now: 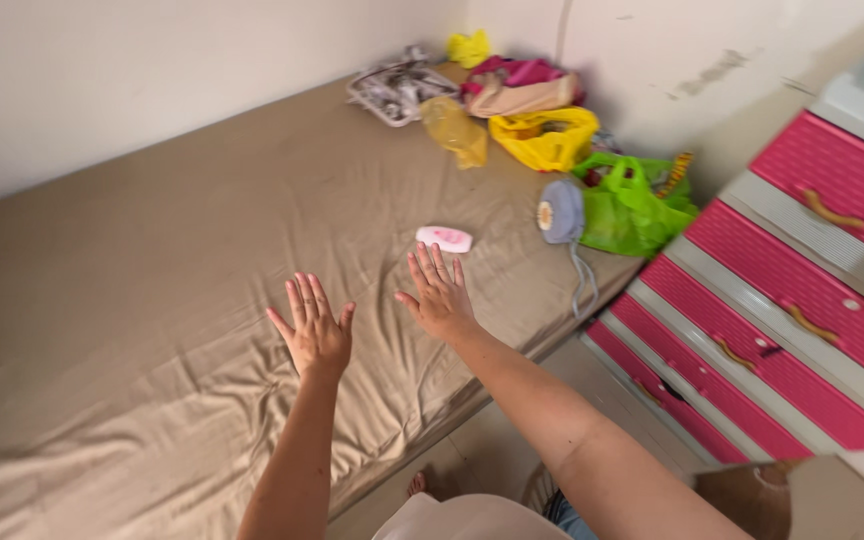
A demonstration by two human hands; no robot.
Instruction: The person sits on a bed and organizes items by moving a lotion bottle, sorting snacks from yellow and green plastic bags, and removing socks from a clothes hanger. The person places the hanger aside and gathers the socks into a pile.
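**2 open hands over the bed, a pink packet just ahead**

The pink packet (444, 238) lies flat on the bed's tan sheet (152, 330), just beyond the fingertips of the right hand (440, 295) and apart from them. That hand's fingers (430, 265) are spread and hold nothing. The left hand (314, 330) hovers beside it, fingers (304, 295) likewise splayed and empty, farther from the packet.

Risk, as a judgement: the sheet is loose and creased under both hands, so a push across it could bunch the cloth and slide the light packet toward the bed's edge.

Past the packet, right of the fingers, a round grey fan (561, 212) trails its cord (582, 280) over the edge beside a green bag (632, 205). Farther off sit a yellow bag (544, 138), a cloth heap (517, 85) and a tray (392, 90). Pink drawers (802, 300) stand close on the right.
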